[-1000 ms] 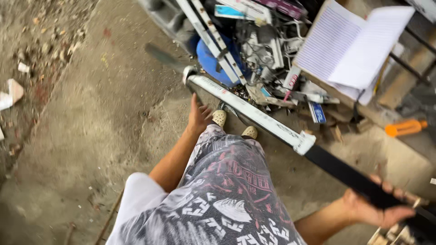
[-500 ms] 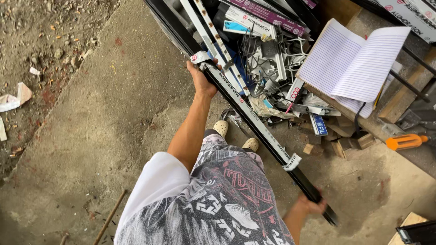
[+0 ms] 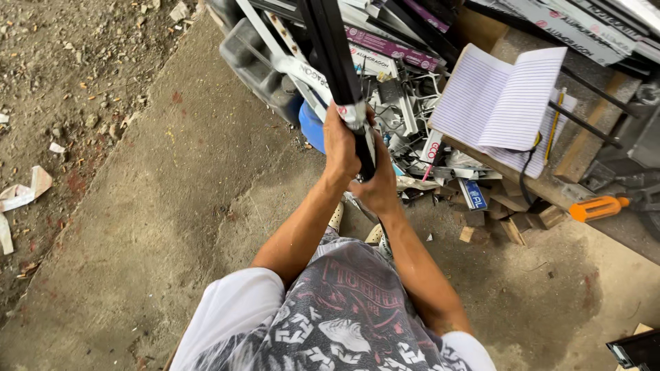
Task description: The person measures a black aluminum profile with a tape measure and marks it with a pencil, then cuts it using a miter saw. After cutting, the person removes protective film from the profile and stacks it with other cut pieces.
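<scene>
now | both hands: left hand [image 3: 342, 143], right hand [image 3: 379, 182] | gripping black bar [image 3: 333, 51]

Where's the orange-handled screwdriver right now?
Head view, far right: the orange-handled screwdriver lies on the concrete floor, below the open notebook.

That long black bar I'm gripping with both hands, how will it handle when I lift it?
The black bar looks straight and rigid, so probably stiff. Both the left hand and right hand grip near one end, so it may feel end-heavy and swing.
</scene>
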The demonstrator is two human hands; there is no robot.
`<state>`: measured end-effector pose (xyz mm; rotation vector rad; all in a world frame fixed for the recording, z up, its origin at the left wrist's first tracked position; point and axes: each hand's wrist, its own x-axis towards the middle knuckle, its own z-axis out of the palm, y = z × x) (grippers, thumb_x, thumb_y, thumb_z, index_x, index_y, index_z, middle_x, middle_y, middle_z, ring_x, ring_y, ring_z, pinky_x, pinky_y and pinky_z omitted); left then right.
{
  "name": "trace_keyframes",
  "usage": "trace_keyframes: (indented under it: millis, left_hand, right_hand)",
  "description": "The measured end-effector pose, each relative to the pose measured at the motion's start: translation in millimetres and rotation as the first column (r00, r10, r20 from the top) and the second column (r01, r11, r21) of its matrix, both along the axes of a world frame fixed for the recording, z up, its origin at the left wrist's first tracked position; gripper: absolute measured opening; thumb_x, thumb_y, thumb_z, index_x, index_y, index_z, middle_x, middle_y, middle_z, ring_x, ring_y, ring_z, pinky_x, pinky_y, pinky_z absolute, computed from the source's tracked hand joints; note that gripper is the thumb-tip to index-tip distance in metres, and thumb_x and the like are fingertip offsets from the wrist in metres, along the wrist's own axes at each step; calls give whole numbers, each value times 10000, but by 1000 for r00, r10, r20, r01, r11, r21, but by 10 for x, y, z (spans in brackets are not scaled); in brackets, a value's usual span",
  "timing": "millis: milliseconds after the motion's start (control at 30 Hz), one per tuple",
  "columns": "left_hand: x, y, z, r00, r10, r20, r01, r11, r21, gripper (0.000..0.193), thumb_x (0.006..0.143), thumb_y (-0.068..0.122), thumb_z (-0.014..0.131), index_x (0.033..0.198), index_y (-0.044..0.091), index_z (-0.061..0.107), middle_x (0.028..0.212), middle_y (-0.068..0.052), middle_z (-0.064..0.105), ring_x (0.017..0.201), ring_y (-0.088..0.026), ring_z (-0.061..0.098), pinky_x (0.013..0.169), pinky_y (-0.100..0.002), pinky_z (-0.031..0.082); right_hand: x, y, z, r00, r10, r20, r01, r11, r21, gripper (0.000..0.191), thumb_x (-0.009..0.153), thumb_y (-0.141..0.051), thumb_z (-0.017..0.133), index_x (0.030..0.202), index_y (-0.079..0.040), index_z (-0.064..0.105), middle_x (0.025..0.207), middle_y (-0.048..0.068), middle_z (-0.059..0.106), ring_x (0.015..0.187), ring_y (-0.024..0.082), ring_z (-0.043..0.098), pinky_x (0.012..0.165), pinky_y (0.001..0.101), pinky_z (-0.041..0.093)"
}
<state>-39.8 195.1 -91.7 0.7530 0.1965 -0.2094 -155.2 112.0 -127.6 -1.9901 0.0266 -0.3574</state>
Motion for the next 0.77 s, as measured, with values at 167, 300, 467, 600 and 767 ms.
trace_keyframes:
  millis: [167, 300, 467, 600, 767]
  left_hand:
    - [-65, 29, 458, 986, 51, 156, -46, 998, -38, 504, 1031, 418, 337, 1418, 130, 484, 1204, -34, 709, 950, -120, 696, 795, -309, 591]
    - [-103, -99, 476, 946, 32, 323, -31, 999, -8, 564, 1142, 410, 402, 1532, 9, 477, 1340, -30, 662, 983, -82, 612, 819, -242, 475]
    - [46, -251, 425, 957, -117, 264, 32, 952, 304, 517, 1238, 306, 527, 1009, -155, 570, 891, -87, 561, 824, -105, 462, 726, -293, 408]
    - [-55, -448, 607, 881, -173, 441, 172, 984, 43, 296, 1110, 221, 576, 1280, -21, 594, 1111, -30, 691, 1000, -78, 610, 918, -261, 500]
    - [-178, -721, 863, 890, -169, 425, 194, 981, -18, 401, 1049, 66, 663, 1382, 53, 440, 1096, -69, 645, 955, -99, 551, 865, -263, 453]
  right_hand:
    - [324, -76, 367, 996, -59, 61, 60, 998, -18, 270, 940, -76, 697, 1160, -17, 552, 894, 128, 668, 760, 232, 681, 688, 349, 535]
    - [371, -315, 308, 985, -36, 171, 32, 999, 28, 251, 915, -58, 704, 1094, -18, 532, 871, 97, 677, 756, 179, 688, 691, 323, 549]
    - [365, -647, 201, 983, 169, 76, -185, 931, 314, 340, 868, -38, 735, 1160, -43, 559, 892, 31, 699, 786, 115, 679, 723, 284, 583]
    - [274, -902, 55, 957, 277, 90, -285, 823, 491, 333, 837, 11, 837, 1118, -24, 662, 881, 43, 695, 790, 142, 677, 711, 291, 560]
    - [248, -790, 81, 975, 155, 162, -224, 686, 693, 719, 710, -7, 826, 1379, -93, 576, 1212, 19, 670, 1103, 123, 647, 944, 307, 556]
